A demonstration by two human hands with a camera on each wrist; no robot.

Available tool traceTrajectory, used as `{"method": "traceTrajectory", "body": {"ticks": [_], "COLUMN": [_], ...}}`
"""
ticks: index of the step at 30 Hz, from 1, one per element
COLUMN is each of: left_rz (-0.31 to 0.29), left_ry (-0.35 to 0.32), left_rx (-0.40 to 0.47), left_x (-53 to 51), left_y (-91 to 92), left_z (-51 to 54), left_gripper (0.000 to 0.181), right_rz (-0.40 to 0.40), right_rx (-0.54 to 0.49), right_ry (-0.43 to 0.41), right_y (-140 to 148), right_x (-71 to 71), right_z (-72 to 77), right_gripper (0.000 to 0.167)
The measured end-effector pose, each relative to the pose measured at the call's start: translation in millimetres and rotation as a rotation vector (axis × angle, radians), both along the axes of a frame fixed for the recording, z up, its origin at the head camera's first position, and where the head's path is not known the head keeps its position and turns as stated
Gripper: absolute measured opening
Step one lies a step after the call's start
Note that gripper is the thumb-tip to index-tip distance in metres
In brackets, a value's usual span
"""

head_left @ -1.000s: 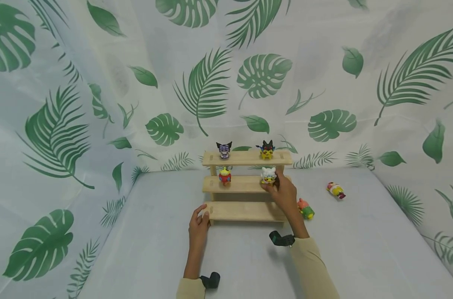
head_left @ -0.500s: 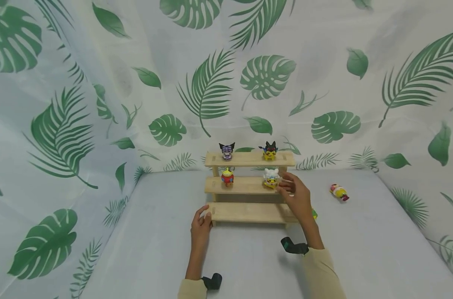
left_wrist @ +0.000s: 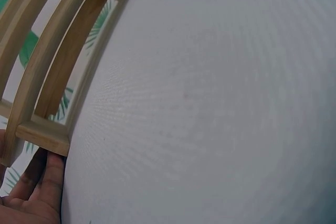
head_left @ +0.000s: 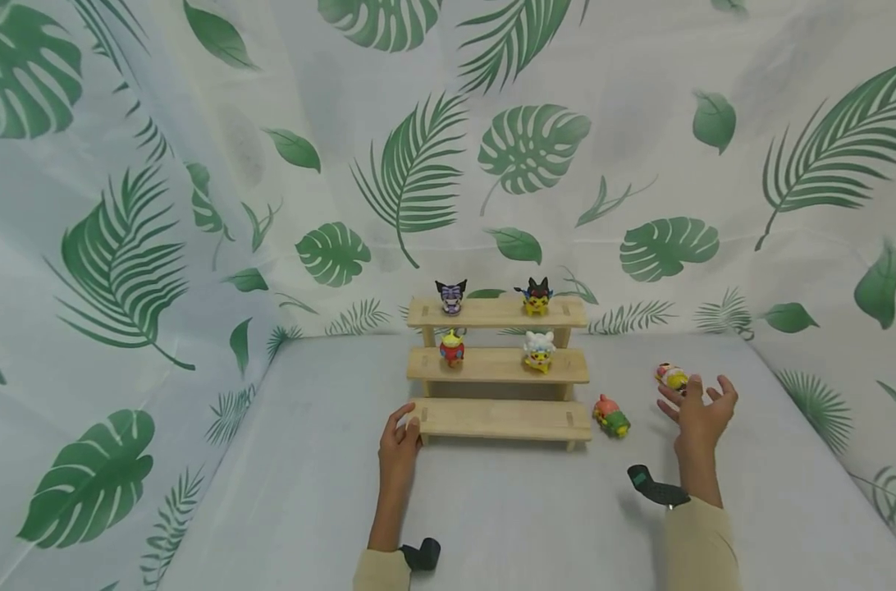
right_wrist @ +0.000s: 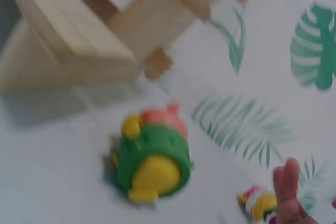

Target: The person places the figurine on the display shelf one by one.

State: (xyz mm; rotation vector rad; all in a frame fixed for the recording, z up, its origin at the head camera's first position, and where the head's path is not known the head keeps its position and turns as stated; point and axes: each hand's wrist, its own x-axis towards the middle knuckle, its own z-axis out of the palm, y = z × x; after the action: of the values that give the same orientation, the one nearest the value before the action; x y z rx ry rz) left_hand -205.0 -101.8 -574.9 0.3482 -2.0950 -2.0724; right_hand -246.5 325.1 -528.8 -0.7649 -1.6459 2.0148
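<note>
My left hand grips the left end of the lowest step of a wooden three-step stand. In the left wrist view, fingers lie against the end of the stand. Far to the right, my right hand is held with its fingers spread and holds nothing, just in front of a yellow, white and pink figure lying on its side. The right wrist view shows its fingers beside that figure; whether they touch is unclear.
A pink-and-green figure lies right of the stand. The top step holds a purple-and-black figure and a black-eared yellow one; the middle step holds a red one and a white-hooded one. Leaf-print cloth hangs behind.
My right hand has let go of the white-hooded figure, left standing on the middle step, and moved right to the lying figure. The left hand has stayed at the stand.
</note>
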Motion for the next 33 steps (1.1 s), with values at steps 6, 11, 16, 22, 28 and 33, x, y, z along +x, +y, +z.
{"method": "traceTrajectory", "body": {"ticks": [6,11,16,22,28,33], "left_rz": [-0.006,-0.02,-0.021,-0.025,-0.02,-0.011], "left_ry": [-0.001,-0.008,-0.008,-0.008,-0.002,-0.006], "left_rx": [0.002,0.001,0.009,0.009,-0.005,0.01], "left_x": [-2.3,-2.0,-0.4,-1.3,-2.0,-1.3], "left_y": [-0.1,0.3,1.4,0.6,-1.0,-1.7], "left_z": [-1.4,-2.5,-2.9,-4.3,-2.4,-3.1], "left_gripper": [0.033,0.034,0.033,0.032,0.032,0.032], "right_rz": [0.117,0.145,0.165,0.109,0.052,0.053], "right_rx": [-0.35,-0.386,-0.417,-0.479,-0.47,-0.438], "right_ry": [-0.138,-0.164,-0.151,-0.173,-0.21,-0.236], "right_y": [36,43,48,53,53,50], "right_x": [-7.7,-11.3,-16.5,-25.7,-33.7,-36.4], "right_z": [-11.9,-14.5,-15.9,-14.7,-19.6,-21.5], "right_gripper": [0.064,0.062,0.065,0.057,0.043,0.052]}}
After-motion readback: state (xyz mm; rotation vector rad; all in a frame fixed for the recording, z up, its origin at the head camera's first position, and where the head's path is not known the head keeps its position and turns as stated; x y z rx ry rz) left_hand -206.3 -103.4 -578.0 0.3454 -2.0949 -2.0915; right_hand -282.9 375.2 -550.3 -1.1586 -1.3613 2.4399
